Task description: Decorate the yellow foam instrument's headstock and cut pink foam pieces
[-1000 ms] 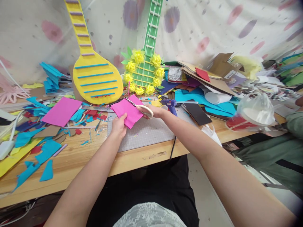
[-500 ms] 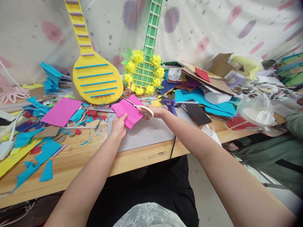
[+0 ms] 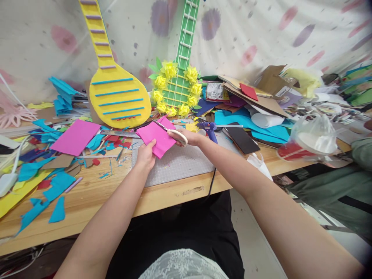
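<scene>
My left hand [image 3: 147, 155] pinches the lower left edge of a bright pink sheet [image 3: 158, 140], which is held tilted above a grey cutting mat [image 3: 180, 170]. Wrapped round the pale handles of a pair of scissors [image 3: 180, 137] is my right hand [image 3: 187, 136]. The scissor blades lie across the upper part of the pink sheet and point to the upper left. Another pink sheet [image 3: 76, 137] rests on scraps to the left. Close behind my hands stand a yellow paper instrument [image 3: 120, 93] with blue strips and a green one [image 3: 181, 87] ringed with yellow flowers.
A blue glue gun [image 3: 209, 130] and a dark phone [image 3: 241, 138] lie right of the mat. A metal ruler [image 3: 119, 133] and blue scraps [image 3: 59, 186] cover the left side. A bagged red-and-white bucket [image 3: 305, 139] stands at the right edge.
The thin pink strip that stood up at the sheet's top edge is no longer visible there. The scissor blades look more closed. Both hands have hardly moved.
</scene>
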The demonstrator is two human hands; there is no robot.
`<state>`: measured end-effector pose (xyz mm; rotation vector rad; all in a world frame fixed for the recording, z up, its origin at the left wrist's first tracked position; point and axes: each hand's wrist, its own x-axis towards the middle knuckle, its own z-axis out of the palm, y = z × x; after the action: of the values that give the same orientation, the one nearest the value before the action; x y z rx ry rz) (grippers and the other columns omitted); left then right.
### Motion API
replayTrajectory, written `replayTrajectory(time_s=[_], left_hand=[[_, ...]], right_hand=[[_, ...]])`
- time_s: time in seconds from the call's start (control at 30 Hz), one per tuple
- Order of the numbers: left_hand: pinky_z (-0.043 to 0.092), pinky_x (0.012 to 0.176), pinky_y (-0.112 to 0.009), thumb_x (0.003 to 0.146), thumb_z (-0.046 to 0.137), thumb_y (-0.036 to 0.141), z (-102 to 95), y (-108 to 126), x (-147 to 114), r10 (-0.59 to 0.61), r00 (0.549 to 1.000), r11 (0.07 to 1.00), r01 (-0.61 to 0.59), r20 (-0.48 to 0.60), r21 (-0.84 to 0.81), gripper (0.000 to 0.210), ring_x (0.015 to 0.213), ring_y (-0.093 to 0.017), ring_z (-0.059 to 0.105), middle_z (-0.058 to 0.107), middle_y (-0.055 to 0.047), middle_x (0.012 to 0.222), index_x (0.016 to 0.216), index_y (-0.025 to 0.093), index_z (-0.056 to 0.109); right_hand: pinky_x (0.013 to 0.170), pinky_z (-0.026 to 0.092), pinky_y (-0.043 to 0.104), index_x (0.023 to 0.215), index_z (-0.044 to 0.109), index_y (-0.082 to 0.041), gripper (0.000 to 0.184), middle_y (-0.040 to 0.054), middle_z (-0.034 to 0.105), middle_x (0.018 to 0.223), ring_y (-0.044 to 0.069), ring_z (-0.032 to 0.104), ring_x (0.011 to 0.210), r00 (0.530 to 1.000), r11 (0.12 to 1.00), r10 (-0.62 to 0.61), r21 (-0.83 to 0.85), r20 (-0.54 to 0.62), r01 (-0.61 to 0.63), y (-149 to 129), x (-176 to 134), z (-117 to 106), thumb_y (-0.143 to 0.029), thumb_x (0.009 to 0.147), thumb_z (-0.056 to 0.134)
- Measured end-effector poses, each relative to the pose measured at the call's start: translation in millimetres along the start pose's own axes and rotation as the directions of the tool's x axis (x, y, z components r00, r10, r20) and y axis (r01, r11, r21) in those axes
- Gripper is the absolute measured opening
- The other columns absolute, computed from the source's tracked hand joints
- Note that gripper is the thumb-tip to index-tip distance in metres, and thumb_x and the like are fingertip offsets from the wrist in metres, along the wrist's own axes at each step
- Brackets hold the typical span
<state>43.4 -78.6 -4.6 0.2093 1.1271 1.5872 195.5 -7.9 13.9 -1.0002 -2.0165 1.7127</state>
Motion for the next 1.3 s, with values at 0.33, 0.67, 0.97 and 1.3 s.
replayTrajectory(time_s=[0.33,0.67,0.97,1.3], left_hand=[[0.051,0.086,-0.03,0.075,0.06,0.003,-8.7,9.8,16.5,0.167,0.985,0.985,-0.169,0.053,0.034,0.011,0.075,-0.014,0.068,0.071,-0.003,0.072,0.077,0.012,0.067],[0.054,0.081,-0.029,0.073,0.064,0.005,-23.9,44.5,23.8,0.129,0.976,0.992,-0.128,0.177,-0.018,0.014,0.074,-0.014,0.068,0.072,-0.004,0.079,0.084,0.013,0.067],[0.056,0.077,-0.029,0.072,0.063,0.006,-28.2,37.8,26.9,0.01,0.968,1.0,-0.017,0.249,0.024,0.016,0.066,-0.014,0.067,0.072,-0.004,0.078,0.087,0.012,0.066],[0.055,0.079,-0.033,0.075,0.059,0.007,-20.9,35.7,14.2,-0.082,0.958,0.989,0.044,0.275,0.139,0.017,0.073,-0.019,0.069,0.073,-0.008,0.079,0.089,0.009,0.067]], right_hand=[[0.04,0.036,0.02,0.073,0.048,-0.017,0.053,-0.0021,0.05,0.051,0.008,0.045,0.043,0.99,0.996,0.089,-0.023,0.105,-0.087,-2.7,-13.4,-15.9,-0.07,0.077,0.044],[0.071,0.043,0.03,0.104,0.062,-0.015,0.042,0.014,0.065,0.104,0.027,0.06,0.095,0.981,0.337,0.038,-0.922,-0.188,-0.189,4.6,-28.1,-17.9,-0.047,0.076,0.057],[0.077,0.045,0.037,0.084,0.07,-0.01,0.022,0.0163,0.068,0.086,0.03,0.062,0.089,0.93,0.395,0.055,-0.847,-0.363,-0.354,-43.5,-33.0,-16.1,-0.029,0.073,0.067],[0.068,0.048,0.026,0.083,0.063,-0.015,0.026,0.002,0.064,0.082,0.01,0.059,0.069,0.945,0.977,0.054,0.212,-0.322,0.016,-14.8,31.5,32.7,-0.027,0.063,0.076]])
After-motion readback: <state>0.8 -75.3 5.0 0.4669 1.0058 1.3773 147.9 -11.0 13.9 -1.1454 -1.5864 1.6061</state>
